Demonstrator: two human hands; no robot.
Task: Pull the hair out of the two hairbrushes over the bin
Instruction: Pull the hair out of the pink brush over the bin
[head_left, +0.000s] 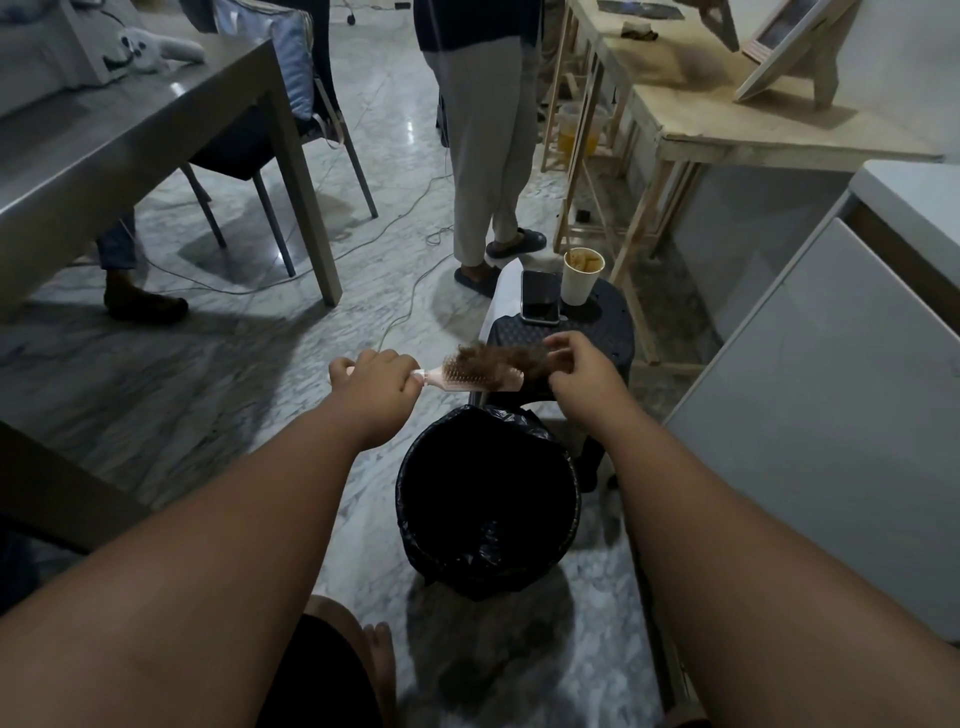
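Note:
My left hand (375, 382) grips the handle of a pink hairbrush (470, 380), held level just beyond the far rim of a black bin (410, 483) lined with a dark bag. A clump of brown hair (498, 357) lies on the bristles. My right hand (582, 371) pinches the right end of that clump at the tip of the brush. Only one hairbrush is in view.
A dark stool (608, 332) behind the bin carries a phone (540, 297) and a paper cup (582, 278). A person (491, 156) stands beyond it. A grey table (130, 135) is at left, a wooden bench (727, 119) at right, and a white cabinet (831, 395) near right. Cables cross the marble floor.

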